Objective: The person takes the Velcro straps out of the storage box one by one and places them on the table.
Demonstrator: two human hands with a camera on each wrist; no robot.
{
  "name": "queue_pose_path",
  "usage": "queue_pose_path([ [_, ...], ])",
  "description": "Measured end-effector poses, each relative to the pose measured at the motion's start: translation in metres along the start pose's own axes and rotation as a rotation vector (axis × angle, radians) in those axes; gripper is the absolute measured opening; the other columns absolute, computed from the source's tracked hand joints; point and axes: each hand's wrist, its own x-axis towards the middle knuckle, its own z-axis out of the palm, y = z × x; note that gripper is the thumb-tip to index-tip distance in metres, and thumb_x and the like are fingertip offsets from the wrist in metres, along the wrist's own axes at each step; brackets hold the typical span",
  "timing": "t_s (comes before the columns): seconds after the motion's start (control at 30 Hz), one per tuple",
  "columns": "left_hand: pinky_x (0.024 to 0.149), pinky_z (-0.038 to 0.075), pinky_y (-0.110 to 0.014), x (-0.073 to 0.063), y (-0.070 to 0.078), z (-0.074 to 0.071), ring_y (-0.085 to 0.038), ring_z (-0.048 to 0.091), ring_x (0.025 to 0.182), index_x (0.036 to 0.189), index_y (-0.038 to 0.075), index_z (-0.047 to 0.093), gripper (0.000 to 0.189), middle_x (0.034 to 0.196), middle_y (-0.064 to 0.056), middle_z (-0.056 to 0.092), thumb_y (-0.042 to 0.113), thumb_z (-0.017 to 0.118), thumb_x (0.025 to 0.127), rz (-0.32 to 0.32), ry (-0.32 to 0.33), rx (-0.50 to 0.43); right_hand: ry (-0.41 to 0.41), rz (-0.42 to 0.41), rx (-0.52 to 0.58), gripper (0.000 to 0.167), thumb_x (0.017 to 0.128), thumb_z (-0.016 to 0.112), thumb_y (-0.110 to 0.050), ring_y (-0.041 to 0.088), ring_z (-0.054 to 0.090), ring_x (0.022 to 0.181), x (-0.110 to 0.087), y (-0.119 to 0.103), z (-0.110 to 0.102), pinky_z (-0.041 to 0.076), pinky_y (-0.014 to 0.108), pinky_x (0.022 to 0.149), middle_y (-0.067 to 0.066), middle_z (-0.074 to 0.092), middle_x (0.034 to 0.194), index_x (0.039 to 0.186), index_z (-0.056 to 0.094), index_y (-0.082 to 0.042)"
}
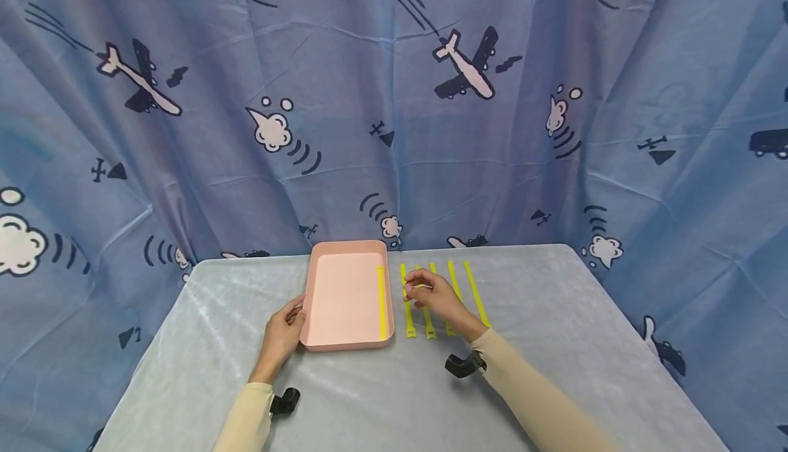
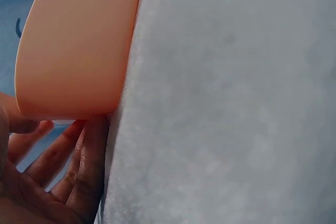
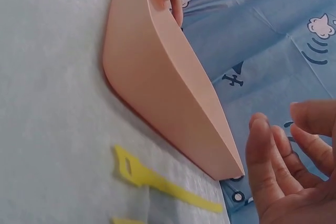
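A pink tray point(image 1: 345, 295) stands on the table, and one flat yellow cable tie point(image 1: 382, 305) lies lengthwise inside it along the right wall. My left hand point(image 1: 282, 334) holds the tray's left side; the left wrist view shows its fingers point(image 2: 93, 156) against the tray wall. More yellow cable ties point(image 1: 477, 295), several in a row with slotted heads toward me, lie right of the tray. Above the leftmost ones hovers my right hand point(image 1: 438, 298), fingers loosely bent. In the right wrist view its thumb and fingers are apart with nothing between them, and a slotted cable tie point(image 3: 163, 183) lies below.
A pale grey cloth point(image 1: 554, 370) covers the table. Behind it hangs a blue curtain point(image 1: 345, 185) printed with aeroplanes, close to the table's far edge. Each wrist carries a black camera mount point(image 1: 464, 364).
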Motion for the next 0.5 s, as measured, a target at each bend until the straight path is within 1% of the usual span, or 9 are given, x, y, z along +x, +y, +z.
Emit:
queue_pose_path([
  [0.17,0.092,0.053,-0.043,0.000,0.000,-0.001,-0.031,0.063,0.114,0.143,0.013,0.053,0.042,0.130,-0.020,0.064,0.017,0.052,0.101,-0.002,0.002,-0.004,-0.024,-0.004,0.033,0.030,0.097,0.062,-0.016,0.020,0.070,0.094,0.000,-0.003,0.009,0.058,0.039,0.079,0.014,0.061,0.115,0.124,0.057,-0.004],
  [0.27,0.091,0.053,-0.042,0.000,0.001,-0.001,-0.030,0.063,0.115,0.143,0.013,0.053,0.042,0.131,-0.019,0.063,0.017,0.052,0.101,-0.005,-0.003,-0.003,-0.042,-0.009,0.060,0.032,0.097,0.061,-0.014,0.020,0.069,0.094,0.000,-0.005,0.013,0.057,0.047,0.084,0.016,0.060,0.117,0.126,0.056,-0.001],
  [0.33,0.091,0.053,-0.042,0.000,0.001,-0.001,-0.031,0.063,0.115,0.144,0.014,0.052,0.042,0.131,-0.019,0.063,0.017,0.051,0.102,-0.004,-0.007,-0.001,-0.047,-0.011,0.064,0.033,0.097,0.061,-0.012,0.019,0.069,0.093,0.000,-0.007,0.016,0.057,0.050,0.086,0.016,0.059,0.118,0.127,0.055,-0.001],
  [0.4,0.092,0.053,-0.042,0.000,0.001,-0.001,-0.031,0.063,0.116,0.144,0.014,0.052,0.042,0.131,-0.019,0.063,0.018,0.051,0.102,-0.007,-0.011,0.000,-0.045,-0.011,0.062,0.033,0.097,0.061,-0.012,0.018,0.069,0.093,0.000,-0.009,0.019,0.057,0.049,0.085,0.015,0.060,0.118,0.127,0.056,-0.001],
  [0.5,0.092,0.053,-0.043,-0.001,0.000,-0.001,-0.031,0.062,0.115,0.144,0.013,0.052,0.043,0.131,-0.020,0.063,0.017,0.051,0.101,-0.005,-0.017,-0.001,-0.039,-0.017,0.070,0.030,0.096,0.062,-0.012,0.019,0.070,0.094,0.001,-0.011,0.024,0.058,0.044,0.083,0.014,0.060,0.115,0.125,0.058,-0.003],
])
